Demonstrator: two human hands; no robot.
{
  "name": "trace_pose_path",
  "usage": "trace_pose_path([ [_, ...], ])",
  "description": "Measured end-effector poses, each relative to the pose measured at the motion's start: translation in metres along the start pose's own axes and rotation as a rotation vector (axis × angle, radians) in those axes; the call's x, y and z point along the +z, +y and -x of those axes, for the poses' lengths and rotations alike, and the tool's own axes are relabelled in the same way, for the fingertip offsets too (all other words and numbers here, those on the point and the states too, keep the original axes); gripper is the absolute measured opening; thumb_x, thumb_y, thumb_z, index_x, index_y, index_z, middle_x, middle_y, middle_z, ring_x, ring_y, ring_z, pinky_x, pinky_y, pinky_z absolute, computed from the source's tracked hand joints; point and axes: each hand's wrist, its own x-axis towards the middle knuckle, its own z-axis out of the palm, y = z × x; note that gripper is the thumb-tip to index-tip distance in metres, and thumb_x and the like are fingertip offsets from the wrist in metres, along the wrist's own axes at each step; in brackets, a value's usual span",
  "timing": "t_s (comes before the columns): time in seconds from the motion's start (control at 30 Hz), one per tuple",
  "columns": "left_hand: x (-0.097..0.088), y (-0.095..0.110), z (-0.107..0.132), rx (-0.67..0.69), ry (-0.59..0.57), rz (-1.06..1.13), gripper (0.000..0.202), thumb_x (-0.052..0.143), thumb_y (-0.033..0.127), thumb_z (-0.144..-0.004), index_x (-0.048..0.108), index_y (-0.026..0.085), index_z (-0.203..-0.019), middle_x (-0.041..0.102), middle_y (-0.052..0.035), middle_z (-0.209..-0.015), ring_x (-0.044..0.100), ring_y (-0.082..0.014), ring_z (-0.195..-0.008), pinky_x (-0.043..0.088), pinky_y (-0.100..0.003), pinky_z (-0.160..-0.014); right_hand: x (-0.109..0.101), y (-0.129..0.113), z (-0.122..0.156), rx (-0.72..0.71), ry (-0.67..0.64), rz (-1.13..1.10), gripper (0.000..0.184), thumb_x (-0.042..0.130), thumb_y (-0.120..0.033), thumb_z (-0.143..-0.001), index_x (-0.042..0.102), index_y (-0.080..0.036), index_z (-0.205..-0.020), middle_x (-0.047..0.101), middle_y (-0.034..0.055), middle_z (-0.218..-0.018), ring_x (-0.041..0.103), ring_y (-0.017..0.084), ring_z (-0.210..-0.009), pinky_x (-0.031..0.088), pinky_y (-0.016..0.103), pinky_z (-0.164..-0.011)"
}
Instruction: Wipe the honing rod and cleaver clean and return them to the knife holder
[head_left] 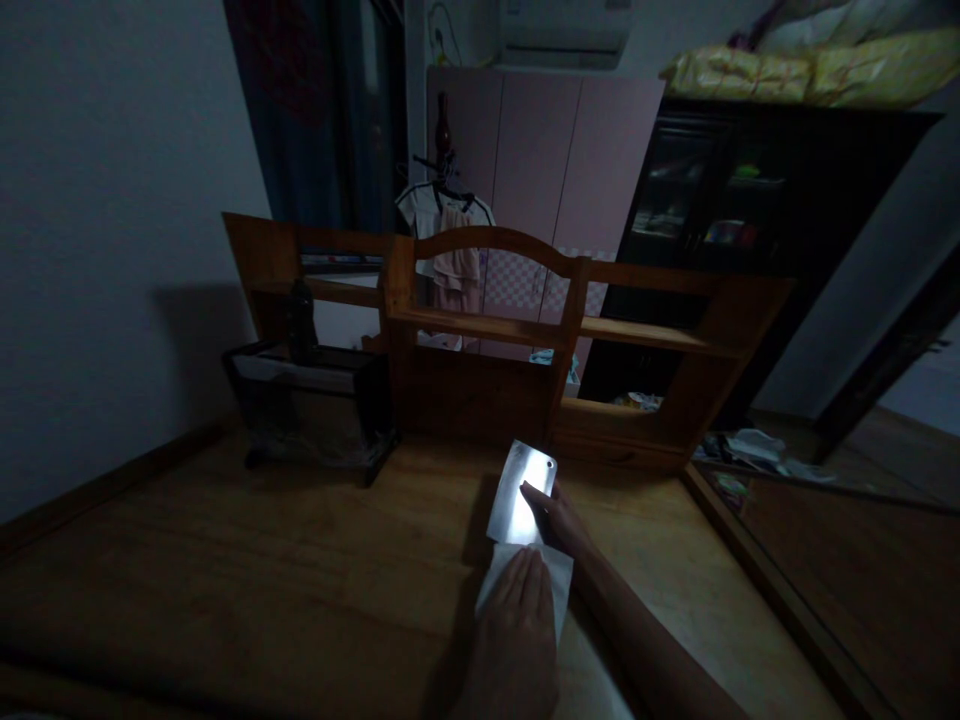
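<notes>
A shiny rectangular cleaver blade (pixel 517 495) with a small round hole near one corner is held above the wooden surface. My right hand (pixel 562 520) is closed around its right edge, the thumb lying on the bright face. A white tissue (pixel 559 580) covers the near end of the blade, so what lies under it is hidden. My left hand (pixel 517 625) presses that tissue from above, its fingers straight and close together.
A wooden surface (pixel 337 560) spreads under my hands. Along its far side stands a wooden shelf frame (pixel 487 325). To the left is a dark-framed glass box (pixel 311 410) with a dark bottle (pixel 301 320) on top. A raised wooden edge (pixel 765 570) runs along the right.
</notes>
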Motion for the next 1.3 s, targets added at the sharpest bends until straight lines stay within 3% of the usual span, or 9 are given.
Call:
trace_pose_path([
  [0.13,-0.008,-0.002,0.009,0.054,0.068,-0.059,0.039,0.037,0.019,-0.087,0.070,0.010,-0.106,0.059,-0.0119,-0.119,0.059,-0.0210,-0.108,0.050,-0.027,-0.092,0.005,-0.001,0.009,-0.023,-0.037,-0.075,0.039,0.069,-0.028,-0.077,0.049,-0.018,-0.108,0.060,0.0055,-0.092,0.059,0.016,-0.074,0.048,0.030,-0.067],
  [0.33,-0.004,-0.003,0.001,0.041,-0.102,-0.039,0.049,0.037,0.011,-0.077,0.062,0.006,-0.119,0.051,-0.0134,-0.129,0.053,-0.0244,-0.116,0.046,-0.035,-0.099,0.008,-0.006,0.006,0.026,0.042,-0.007,0.049,0.077,-0.030,-0.067,0.049,-0.016,-0.105,0.062,0.0067,-0.086,0.060,0.020,-0.070,0.049,0.031,-0.062],
  [0.47,0.001,-0.002,-0.001,-0.012,-0.099,-0.016,0.049,0.042,0.012,-0.075,0.063,0.008,-0.119,0.051,-0.0137,-0.128,0.052,-0.0249,-0.117,0.044,-0.034,-0.101,0.010,-0.009,0.006,0.025,0.047,0.014,0.052,0.078,-0.031,-0.065,0.049,-0.016,-0.105,0.062,0.0061,-0.084,0.061,0.020,-0.068,0.049,0.032,-0.062],
  [1.0,0.003,-0.008,0.003,0.051,-0.158,-0.006,0.047,0.047,0.026,-0.077,0.064,0.004,-0.116,0.053,-0.0161,-0.125,0.054,-0.0265,-0.115,0.045,-0.034,-0.099,0.019,-0.015,0.015,0.069,0.057,-0.043,0.051,0.077,-0.025,-0.064,0.048,-0.017,-0.105,0.061,0.0041,-0.080,0.059,0.018,-0.061,0.047,0.030,-0.056],
  [1.3,0.003,-0.008,0.003,0.023,-0.224,0.012,0.047,0.047,0.021,-0.077,0.063,0.005,-0.119,0.051,-0.0166,-0.127,0.052,-0.0277,-0.116,0.044,-0.036,-0.099,0.019,-0.015,0.014,0.088,0.070,-0.060,0.051,0.078,-0.022,-0.063,0.049,-0.016,-0.104,0.061,0.0047,-0.080,0.059,0.017,-0.062,0.048,0.029,-0.056],
])
